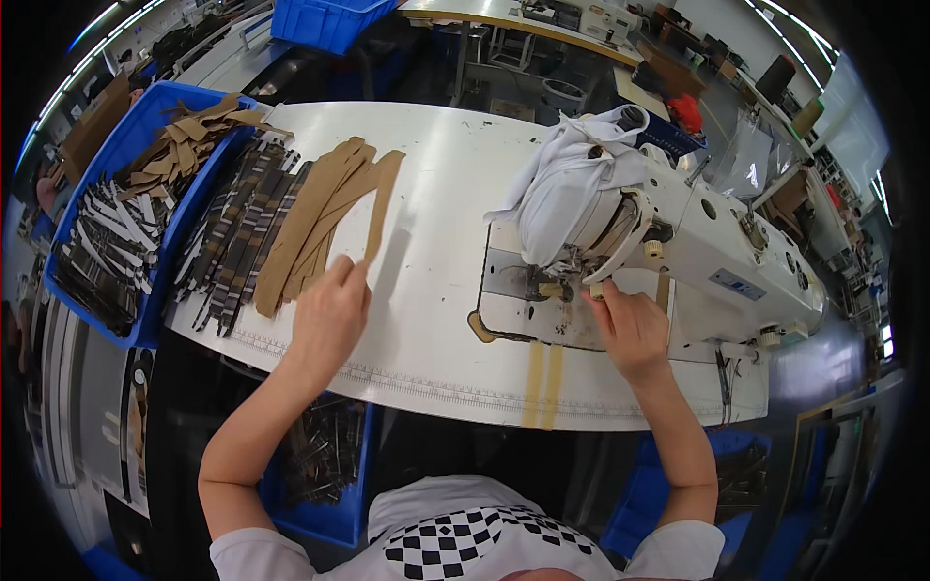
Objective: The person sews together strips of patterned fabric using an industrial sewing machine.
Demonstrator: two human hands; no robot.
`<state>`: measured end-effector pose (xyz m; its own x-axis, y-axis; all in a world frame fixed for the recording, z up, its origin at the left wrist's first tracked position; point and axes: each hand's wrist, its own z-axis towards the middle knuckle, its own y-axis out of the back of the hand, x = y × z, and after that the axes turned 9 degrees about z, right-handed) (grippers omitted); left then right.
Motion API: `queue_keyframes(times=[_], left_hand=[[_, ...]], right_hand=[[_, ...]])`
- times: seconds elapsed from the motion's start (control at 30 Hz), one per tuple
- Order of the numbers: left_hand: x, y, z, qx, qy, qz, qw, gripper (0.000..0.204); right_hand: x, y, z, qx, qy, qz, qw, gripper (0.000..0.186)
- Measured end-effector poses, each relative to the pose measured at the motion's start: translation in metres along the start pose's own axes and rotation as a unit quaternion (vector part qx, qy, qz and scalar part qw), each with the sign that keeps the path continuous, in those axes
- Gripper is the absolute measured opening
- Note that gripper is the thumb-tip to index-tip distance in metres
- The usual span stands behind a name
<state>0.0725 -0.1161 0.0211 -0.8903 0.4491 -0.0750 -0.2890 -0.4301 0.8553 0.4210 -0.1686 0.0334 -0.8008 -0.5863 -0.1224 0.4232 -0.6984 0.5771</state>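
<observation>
My left hand (331, 312) pinches the lower end of a tan fabric strip (386, 198), lifted at the right side of a pile of tan strips (300, 218). Striped dark strips (228, 252) lie left of the pile. My right hand (630, 334) is at the white sewing machine (707, 242), its fingers bent just below the needle area beside a small knob; what they hold, if anything, is hidden. Another tan strip (664, 293) shows behind that hand. White cloth (572, 184) is draped over the machine head.
A blue bin (145, 310) of cut strips stands at the table's (436, 290) left end, and more bins (354, 455) sit below the front edge. Scissors (725, 382) lie at the front right. Another worktable (523, 34) with a machine and a blue crate (320, 19) are behind.
</observation>
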Motion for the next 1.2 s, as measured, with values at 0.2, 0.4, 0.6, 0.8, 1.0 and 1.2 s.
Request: queue_keyframes(times=[0.2,0.4,0.6,0.8,1.0,1.2], left_hand=[[-0.070,0.005,-0.062,0.225,-0.029,-0.107,0.968,0.035],[-0.122,0.011,-0.068,0.267,-0.070,-0.221,0.935,0.039],[-0.105,-0.026,0.006,0.150,-0.113,-0.212,0.959,0.015],[-0.083,-0.094,0.067,0.062,-0.270,-0.196,0.940,0.020],[-0.084,-0.088,0.061,0.042,-0.247,-0.240,0.938,0.023],[-0.092,-0.111,0.056,0.126,-0.257,-0.259,0.923,0.030]], right_hand=[[0.001,0.008,0.004,0.065,0.055,-0.010,0.996,0.036],[0.055,-0.042,-0.022,0.155,-0.047,0.124,0.979,0.048],[0.042,-0.038,-0.043,0.285,-0.115,0.212,0.928,0.058],[0.020,-0.060,-0.035,0.297,-0.077,0.212,0.928,0.064],[0.032,-0.050,-0.043,0.228,-0.055,0.104,0.967,0.051],[0.021,-0.056,-0.045,0.154,-0.053,0.063,0.985,0.042]])
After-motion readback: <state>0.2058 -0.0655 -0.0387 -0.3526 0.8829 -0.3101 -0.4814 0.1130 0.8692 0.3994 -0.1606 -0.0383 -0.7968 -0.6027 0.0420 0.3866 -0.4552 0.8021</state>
